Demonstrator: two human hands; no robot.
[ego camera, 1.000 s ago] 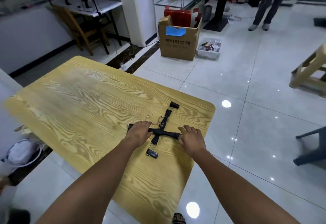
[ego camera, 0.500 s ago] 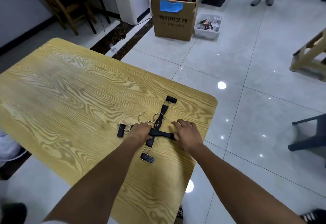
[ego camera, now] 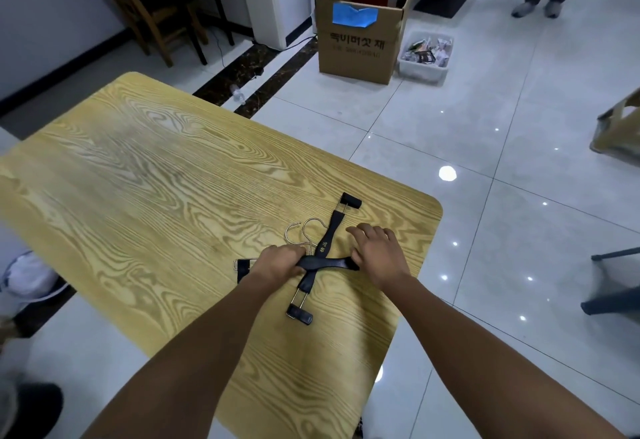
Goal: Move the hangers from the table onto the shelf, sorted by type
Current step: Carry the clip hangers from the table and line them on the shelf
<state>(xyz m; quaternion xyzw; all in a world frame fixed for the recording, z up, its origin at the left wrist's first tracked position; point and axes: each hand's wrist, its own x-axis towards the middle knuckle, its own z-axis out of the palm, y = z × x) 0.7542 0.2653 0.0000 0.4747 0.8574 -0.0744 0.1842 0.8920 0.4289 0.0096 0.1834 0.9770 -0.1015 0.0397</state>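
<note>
Two black hangers (ego camera: 320,263) lie crossed near the edge of the table (ego camera: 156,179). The left hand (ego camera: 280,264) clamps the top one's middle. Whether the right hand (ego camera: 375,253) grips its end is unclear. The tangled hooks (ego camera: 304,231) may drag the other hanger off.

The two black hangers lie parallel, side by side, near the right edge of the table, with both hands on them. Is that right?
Not parallel. The head view shows the two black hangers crossed in an X near the right edge of the table, with the left hand and right hand on them.
</note>
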